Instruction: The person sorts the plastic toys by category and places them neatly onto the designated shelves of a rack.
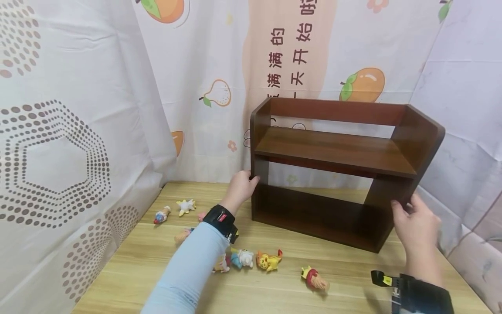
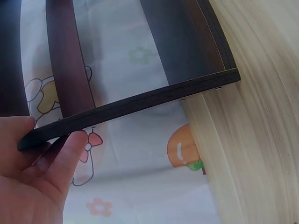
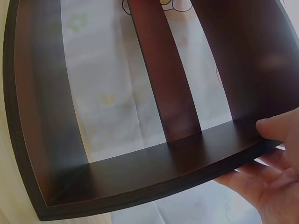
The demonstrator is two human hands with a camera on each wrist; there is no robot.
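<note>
A dark brown two-tier wooden shelf (image 1: 337,150) is upright over the back right of the table, its open front facing me. My left hand (image 1: 240,189) grips the edge of its left side panel, low down in the head view. Up close in the left wrist view, the thumb and fingers of that hand (image 2: 39,172) lie on either face of the panel (image 2: 135,101). On the opposite side, my right hand (image 1: 417,226) holds the right side panel; the right wrist view shows its thumb (image 3: 273,127) inside and the fingers outside. Both tiers hold nothing.
Several small toy figures lie on the wooden table (image 1: 274,296), among them a yellow one (image 1: 268,261), a red-and-tan one (image 1: 315,279), a white star-shaped one (image 1: 186,206) and a blue-and-red one (image 1: 162,215). My left forearm partly covers others. Printed curtains (image 1: 204,144) hang behind and at both sides.
</note>
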